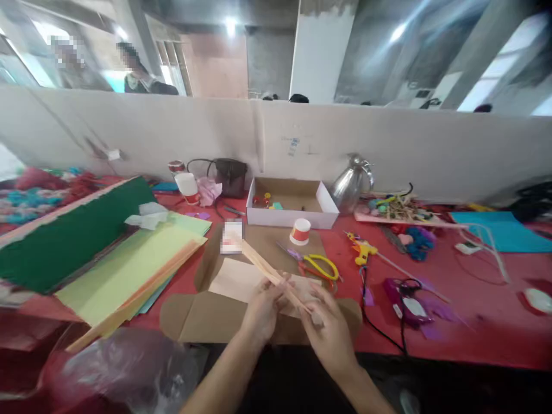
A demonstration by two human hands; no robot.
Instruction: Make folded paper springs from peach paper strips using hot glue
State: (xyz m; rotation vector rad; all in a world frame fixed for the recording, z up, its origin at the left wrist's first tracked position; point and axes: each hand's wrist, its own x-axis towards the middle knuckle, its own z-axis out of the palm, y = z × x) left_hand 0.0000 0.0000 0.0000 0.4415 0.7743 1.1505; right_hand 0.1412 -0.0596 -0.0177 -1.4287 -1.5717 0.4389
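Observation:
A long, narrow strip of peach paper [263, 263] slants between my two hands, its far end pointing up and left. My left hand [264, 307] is closed round the strip near its middle. At the strip's lower right end, my right hand [325, 322] pinches it with the fingertips. Beneath lies a peach sheet [230, 280] on flattened brown cardboard [198, 322]. Just beyond my hands are yellow-handled scissors [324, 265], a red and white paper cup [301, 231] and a small white card [232, 237].
Coloured sheets [107, 276] and a green box [86, 236] are at left. An open white box [293, 217] and a steel jug [350, 184] stand behind. To the right lie a yellow glue gun [364, 252], a purple device [405, 305] and cables.

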